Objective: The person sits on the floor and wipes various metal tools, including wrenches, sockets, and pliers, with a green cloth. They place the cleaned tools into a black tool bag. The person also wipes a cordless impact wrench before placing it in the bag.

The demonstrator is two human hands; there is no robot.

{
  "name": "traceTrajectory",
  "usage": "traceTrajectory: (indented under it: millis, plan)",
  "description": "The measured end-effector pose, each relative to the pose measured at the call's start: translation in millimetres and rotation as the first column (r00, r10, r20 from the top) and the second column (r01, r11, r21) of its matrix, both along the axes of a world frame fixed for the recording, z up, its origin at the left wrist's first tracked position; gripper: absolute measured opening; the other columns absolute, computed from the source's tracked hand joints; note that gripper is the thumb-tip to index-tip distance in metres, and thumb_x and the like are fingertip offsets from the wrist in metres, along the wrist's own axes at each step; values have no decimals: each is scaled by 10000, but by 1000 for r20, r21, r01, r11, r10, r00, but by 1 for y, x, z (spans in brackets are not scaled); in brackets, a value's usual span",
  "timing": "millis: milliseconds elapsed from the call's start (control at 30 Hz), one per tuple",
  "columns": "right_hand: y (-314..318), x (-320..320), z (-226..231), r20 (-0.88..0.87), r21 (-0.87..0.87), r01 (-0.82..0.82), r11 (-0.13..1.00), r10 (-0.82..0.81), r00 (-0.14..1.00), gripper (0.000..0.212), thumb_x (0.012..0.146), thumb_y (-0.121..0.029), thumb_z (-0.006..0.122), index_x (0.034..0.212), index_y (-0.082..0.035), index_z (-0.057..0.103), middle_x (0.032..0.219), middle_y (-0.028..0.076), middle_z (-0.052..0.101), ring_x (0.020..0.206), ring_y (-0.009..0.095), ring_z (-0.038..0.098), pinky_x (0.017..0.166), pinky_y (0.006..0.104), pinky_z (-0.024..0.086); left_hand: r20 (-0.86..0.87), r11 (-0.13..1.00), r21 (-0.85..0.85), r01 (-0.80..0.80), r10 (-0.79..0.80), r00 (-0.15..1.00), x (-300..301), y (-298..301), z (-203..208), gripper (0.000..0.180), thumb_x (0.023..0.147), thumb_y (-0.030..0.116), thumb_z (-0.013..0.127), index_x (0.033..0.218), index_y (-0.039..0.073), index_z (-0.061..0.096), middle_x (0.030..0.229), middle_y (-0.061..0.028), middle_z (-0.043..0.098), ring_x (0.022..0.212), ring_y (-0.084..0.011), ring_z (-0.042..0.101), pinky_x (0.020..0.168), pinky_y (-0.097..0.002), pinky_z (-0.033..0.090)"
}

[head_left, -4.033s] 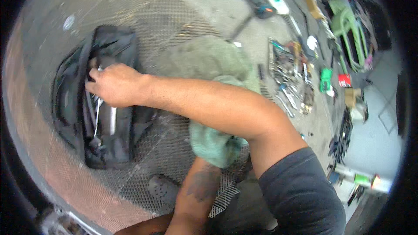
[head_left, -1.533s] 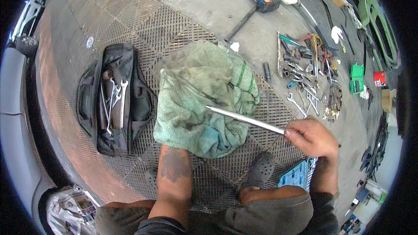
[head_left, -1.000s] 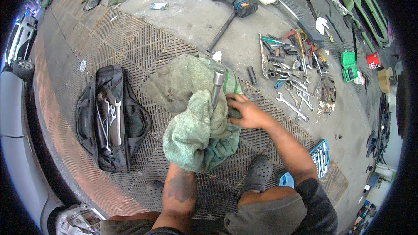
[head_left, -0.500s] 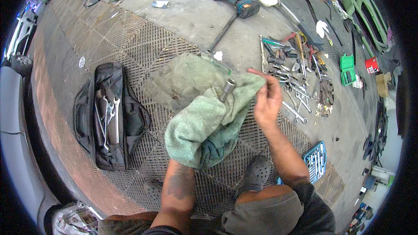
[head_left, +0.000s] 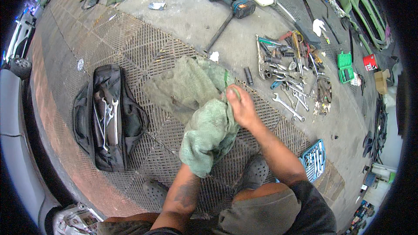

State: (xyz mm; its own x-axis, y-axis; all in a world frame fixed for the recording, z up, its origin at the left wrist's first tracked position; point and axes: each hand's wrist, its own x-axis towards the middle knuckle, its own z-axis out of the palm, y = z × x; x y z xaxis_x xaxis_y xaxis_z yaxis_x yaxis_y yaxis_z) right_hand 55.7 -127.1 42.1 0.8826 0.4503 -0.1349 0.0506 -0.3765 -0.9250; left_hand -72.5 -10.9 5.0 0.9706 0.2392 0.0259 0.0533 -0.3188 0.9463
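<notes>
A green cloth (head_left: 209,135) is bunched up over a metal floor grating (head_left: 139,43), with part of it still spread on the grate. My left forearm (head_left: 185,191) rises into the bundle from below; my left hand is hidden inside the cloth and carries it. My right hand (head_left: 241,109) is closed over the top of the bundle, fingers pinching the fabric. The metal tool seen earlier is out of sight under the cloth and hand. An open black tool bag (head_left: 82,117) with several wrenches lies to the left.
Several loose hand tools (head_left: 291,69) lie spread at the right, with a green case (head_left: 345,66) beyond and a blue wrench tray (head_left: 313,159) near my right knee. A cordless drill (head_left: 233,2) and a long bar (head_left: 220,32) lie ahead. My shoes (head_left: 257,172) stand on the grate.
My right hand took a long metal tool from the bag side, stood it in the cloth, and now covers its top end. The cloth has been gathered up around it.
</notes>
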Motion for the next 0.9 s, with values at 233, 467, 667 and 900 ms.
traceTrajectory:
  millis: [233,467,667,900]
  plan:
    - [-12,-35,-16,216,233,170,958,-221,951,409,1038,-331,458,1185,2,642,778,26,572,759,119,522,741,291,445,-192,650,-733,-200,85,978,-16,-7,2,424,1015,123,501,1415,1,429,1369,-117,532,1245,-228,526,1092,-331,408]
    - [-32,2,-69,67,-262,48,964,-32,997,309,1003,-278,531,1047,0,659,829,166,645,845,295,655,813,388,506,103,997,72,5,-12,995,3,-5,14,434,980,100,525,1394,-14,461,1355,-172,551,1254,-290,537,1091,-348,410]
    - [-55,4,-17,457,-78,166,983,-113,882,291,925,-135,612,1201,-41,609,997,131,639,876,218,613,831,339,489,-71,889,453,68,-41,997,26,9,31,418,963,112,516,1369,12,505,1296,-190,588,1251,-321,544,1077,-368,423]
    - [-11,4,37,123,22,153,988,-155,980,284,897,-299,695,872,-18,666,744,114,660,686,179,583,677,357,486,254,871,490,-42,-97,962,22,-3,50,255,954,166,537,1162,57,635,1120,-201,652,1104,-373,608,958,-415,491]
